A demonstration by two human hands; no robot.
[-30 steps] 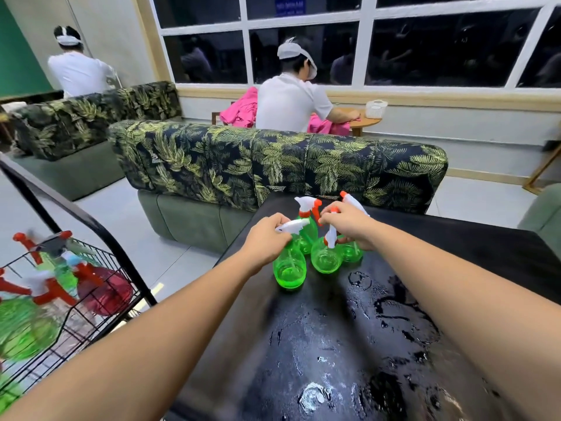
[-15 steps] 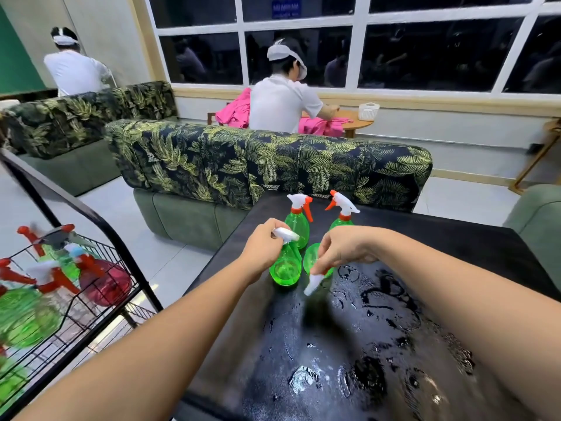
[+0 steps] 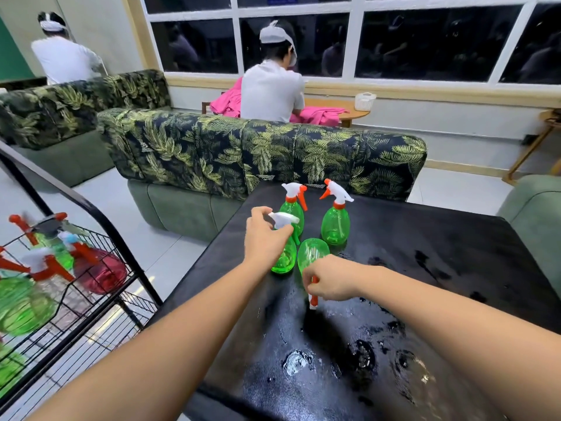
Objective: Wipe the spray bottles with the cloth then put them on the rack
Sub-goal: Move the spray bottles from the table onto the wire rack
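The fingers [image 3: 258,212] of the left hand [image 3: 267,238] are curled down over the white spray head of an upright bottle [image 3: 283,258]. They grip it from above, and its green body stands on the black tabletop [image 3: 440,268].

Just right of the upright bottle, the fingers [image 3: 317,290] of the right hand [image 3: 331,281] are bunched together, pinching the orange neck of a tipped bottle [image 3: 312,253]. It is held head-down: the spray tip points toward the person and the round green body is raised beside the upright bottle. I cannot tell whether the two bodies touch, or whether the tip rests on the tabletop.

Behind the upright bottle, farther from the person, two more green ones stand apart from each other. The rear bottle [image 3: 293,208] is directly behind it, and the far-right bottle [image 3: 335,226] is behind and to the right. Both have white heads and orange triggers.

On the person's side of the upright bottle the tabletop is wet, with shiny puddles and streaks.

Well to the left of the upright bottle, off the tabletop, is a black wire rack [image 3: 45,174]. Its basket already holds several spray bottles, green ones [image 3: 18,308] and a red one [image 3: 100,271], all blurred.

Beyond the upright bottle runs a leaf-print sofa [image 3: 273,147]. Past that a person in white [image 3: 270,92] sits with their back turned, by some pink fabric [image 3: 318,115].
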